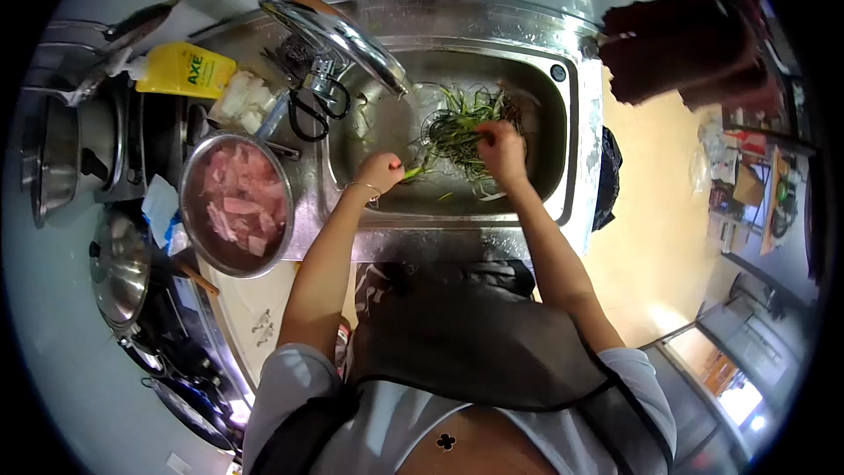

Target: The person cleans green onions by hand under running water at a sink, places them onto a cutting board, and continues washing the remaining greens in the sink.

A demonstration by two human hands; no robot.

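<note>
A heap of long thin greens (468,123), which look like scallions, lies in the right part of the steel sink (545,145). My left hand (378,173) is closed over the left part of the basin, gripping a bright green stalk (412,172) that points toward the heap. At the heap's right side my right hand (504,154) bends its fingers down onto the greens in a pinch; the pinched strands are partly hidden by the fingers. Above the basin arches a chrome faucet (352,35). Loose bits of green lie on the basin floor.
Left of the sink sits a metal bowl (187,202) of raw pink meat. Behind it are a yellow AXE bottle (186,70) and black-handled scissors (308,120). A lidded pot (123,268) stands farther left. A dark cloth (673,48) hangs at right, above a black bag (608,178).
</note>
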